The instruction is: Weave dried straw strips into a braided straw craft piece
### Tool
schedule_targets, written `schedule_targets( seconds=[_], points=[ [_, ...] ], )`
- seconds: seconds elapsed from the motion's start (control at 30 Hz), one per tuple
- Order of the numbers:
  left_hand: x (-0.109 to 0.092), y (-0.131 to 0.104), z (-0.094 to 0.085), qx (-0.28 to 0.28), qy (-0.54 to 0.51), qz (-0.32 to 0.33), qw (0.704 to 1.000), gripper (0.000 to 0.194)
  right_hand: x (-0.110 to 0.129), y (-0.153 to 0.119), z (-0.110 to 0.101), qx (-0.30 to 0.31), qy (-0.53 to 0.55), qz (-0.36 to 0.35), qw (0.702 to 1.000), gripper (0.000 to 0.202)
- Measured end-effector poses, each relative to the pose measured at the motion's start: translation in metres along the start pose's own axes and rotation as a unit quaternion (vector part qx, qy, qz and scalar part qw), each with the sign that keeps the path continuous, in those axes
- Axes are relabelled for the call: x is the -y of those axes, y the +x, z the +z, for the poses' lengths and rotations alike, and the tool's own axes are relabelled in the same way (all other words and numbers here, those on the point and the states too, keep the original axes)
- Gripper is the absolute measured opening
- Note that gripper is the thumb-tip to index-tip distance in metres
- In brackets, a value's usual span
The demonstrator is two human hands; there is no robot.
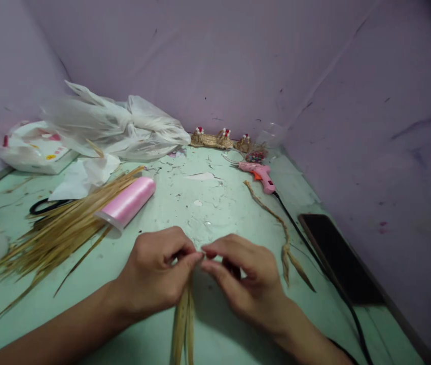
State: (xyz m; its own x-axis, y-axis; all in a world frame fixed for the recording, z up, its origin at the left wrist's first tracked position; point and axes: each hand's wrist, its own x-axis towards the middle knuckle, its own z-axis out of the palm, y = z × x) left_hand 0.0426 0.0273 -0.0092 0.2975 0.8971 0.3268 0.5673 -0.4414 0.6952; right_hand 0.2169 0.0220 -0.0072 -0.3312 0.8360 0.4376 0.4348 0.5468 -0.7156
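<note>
My left hand (166, 268) is closed in a pinch on the top of a few flat dried leaf strips (183, 324), which hang down toward the front edge of the view. Close beside its fingertips, my right hand (244, 284) has its thumb and index finger curled near the same tip, nearly together. Whatever lies between the right fingertips is too small to make out. Left of my hands, a pink ribbon spool (130, 203) rests on a bundle of dried strips (59, 238).
A pink glue gun (259, 175) with a black cord, a twisted strand (272, 213) and a phone (339, 258) are at the right. White plastic bags (124, 124), a white box (44, 152) and black-handled scissors (44, 205) occupy the left. Small decorated pieces (219, 139) stand by the wall.
</note>
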Motion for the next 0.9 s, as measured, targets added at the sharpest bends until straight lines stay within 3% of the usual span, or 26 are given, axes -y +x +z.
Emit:
schedule_targets(
  seconds=[0.07, 0.17, 0.3, 0.4, 0.53, 0.6, 0.73, 0.83, 0.9],
  points=[
    [0.001, -0.007, 0.002, 0.006, 0.007, 0.059, 0.998, 0.014, 0.002, -0.005, 0.007, 0.035, 0.014, 0.001, 0.999, 0.004],
    [0.003, -0.014, 0.004, 0.009, 0.009, 0.092, 0.996, 0.014, 0.003, -0.009, 0.011, 0.042, 0.024, 0.016, 0.999, 0.005],
    [0.005, -0.017, 0.005, 0.008, 0.023, 0.088, 0.996, 0.017, 0.004, -0.011, 0.011, 0.025, 0.020, 0.002, 0.999, 0.009],
    [0.003, -0.018, 0.003, 0.033, 0.002, 0.080, 0.996, 0.018, 0.005, -0.012, 0.008, 0.072, 0.034, 0.000, 0.997, 0.010],
    [0.001, -0.018, -0.001, 0.091, -0.067, 0.083, 0.990, 0.017, 0.006, -0.013, 0.003, 0.147, 0.039, 0.065, 0.986, 0.010],
    [0.002, -0.017, 0.001, 0.098, -0.084, 0.046, 0.991, 0.018, 0.004, -0.014, 0.004, 0.143, 0.033, 0.059, 0.987, 0.010],
    [0.002, -0.016, 0.008, 0.064, -0.093, -0.091, 0.989, 0.021, 0.002, -0.014, 0.008, 0.091, -0.005, -0.016, 0.996, 0.010],
    [-0.002, -0.016, 0.008, 0.071, -0.121, -0.086, 0.986, 0.021, 0.003, -0.014, 0.007, 0.129, 0.062, 0.067, 0.987, 0.013],
    [-0.005, -0.016, 0.004, 0.095, -0.163, -0.059, 0.980, 0.020, 0.005, -0.016, 0.005, 0.186, 0.187, 0.170, 0.949, 0.016]
  ],
)
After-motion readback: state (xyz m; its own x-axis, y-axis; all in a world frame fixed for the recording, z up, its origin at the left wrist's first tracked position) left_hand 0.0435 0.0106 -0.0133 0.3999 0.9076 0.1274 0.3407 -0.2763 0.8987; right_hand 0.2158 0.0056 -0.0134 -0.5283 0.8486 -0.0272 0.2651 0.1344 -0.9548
